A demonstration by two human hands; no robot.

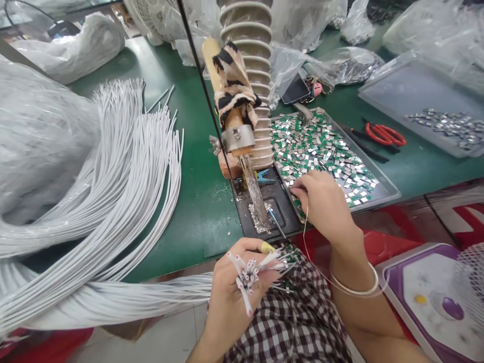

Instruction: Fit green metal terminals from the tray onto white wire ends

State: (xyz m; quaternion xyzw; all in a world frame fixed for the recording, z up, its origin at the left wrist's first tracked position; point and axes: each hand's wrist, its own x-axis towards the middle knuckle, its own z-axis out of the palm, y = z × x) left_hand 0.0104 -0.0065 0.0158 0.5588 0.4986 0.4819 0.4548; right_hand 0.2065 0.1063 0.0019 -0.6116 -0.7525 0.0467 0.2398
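My left hand (230, 292) is closed around a bundle of white cables (247, 275), their cut ends with pinkish cores fanning toward me. A yellow covering wraps one of its fingertips. Beside that hand, small green circuit boards (289, 254) hang at the far ends of some cables. My right hand (325, 204) pinches at the near left edge of a tray (393, 194) full of small green-and-silver boards (325, 151). From its fingers a thin solder wire (305, 242) loops down past the wrist; whether the fingertips also hold a board is hidden. A clamped soldering iron (255, 194) points down between the hands.
Under the iron lies a black tray (242, 209) with solder scraps. Long white cables (128, 176) cover the left of the green table. Red-handled pliers (385, 135), a phone (296, 91) and a plastic bin (423, 116) lie right. A ribbed duct (245, 20) rises behind; a purple-and-white fan (434, 302) stands lower right.
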